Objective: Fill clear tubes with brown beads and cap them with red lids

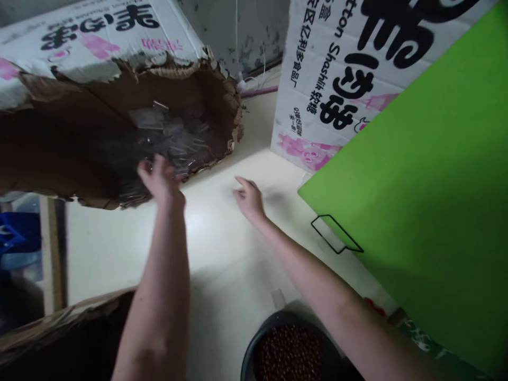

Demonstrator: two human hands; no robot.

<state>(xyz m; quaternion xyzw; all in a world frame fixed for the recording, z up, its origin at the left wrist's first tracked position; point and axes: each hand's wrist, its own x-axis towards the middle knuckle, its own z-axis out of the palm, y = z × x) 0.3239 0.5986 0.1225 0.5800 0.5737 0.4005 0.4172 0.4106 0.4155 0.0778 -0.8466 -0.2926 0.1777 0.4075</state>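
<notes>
My left hand reaches into the torn opening of a cardboard box lying on its side; its fingers curl among several clear plastic pieces inside, and whether they grip any is unclear. My right hand hovers just above the white table, fingers loosely bent and apart, holding nothing.
A second white printed carton stands at the back right. A bright green board leans at the right. A dark bowl of small brown beads sits at the near edge. Another torn cardboard box lies at the lower left.
</notes>
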